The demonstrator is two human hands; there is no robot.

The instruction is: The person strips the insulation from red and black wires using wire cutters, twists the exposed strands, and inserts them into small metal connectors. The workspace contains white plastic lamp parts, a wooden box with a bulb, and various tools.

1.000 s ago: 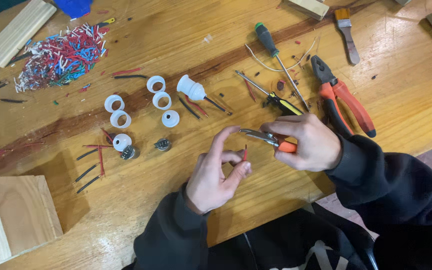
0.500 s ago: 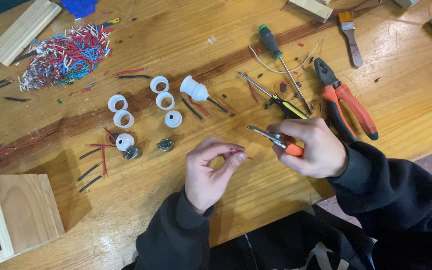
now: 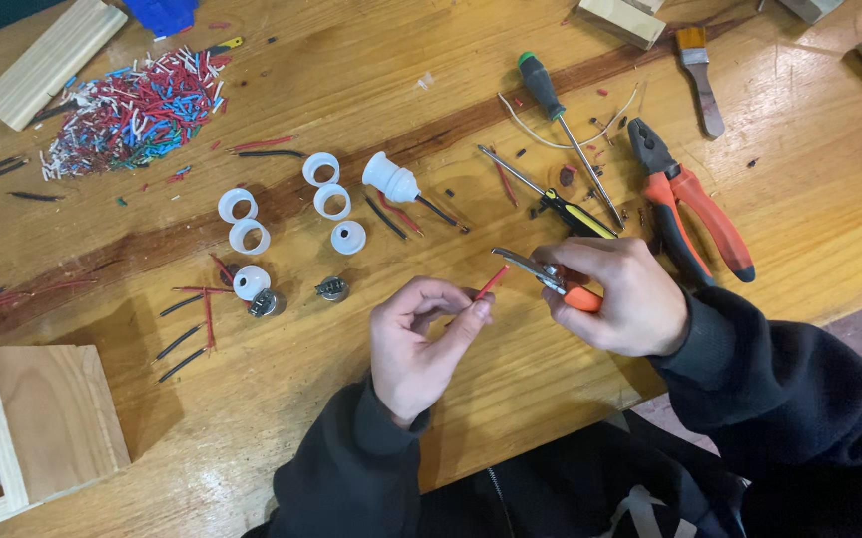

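Two bare hands work above the near edge of the wooden counter [image 3: 252, 418]. The left hand [image 3: 421, 344] pinches a short red wire piece [image 3: 492, 282] between thumb and fingertips, its grip clamped on the lower end, the wire slanting up to the right. The right hand [image 3: 615, 299] is closed around small orange-handled pliers [image 3: 541, 274], whose slim jaws point left, just beside the wire's upper end. White plastic rings [image 3: 282, 214] lie mid-counter, larger orange pliers [image 3: 690, 204] toward the right edge.
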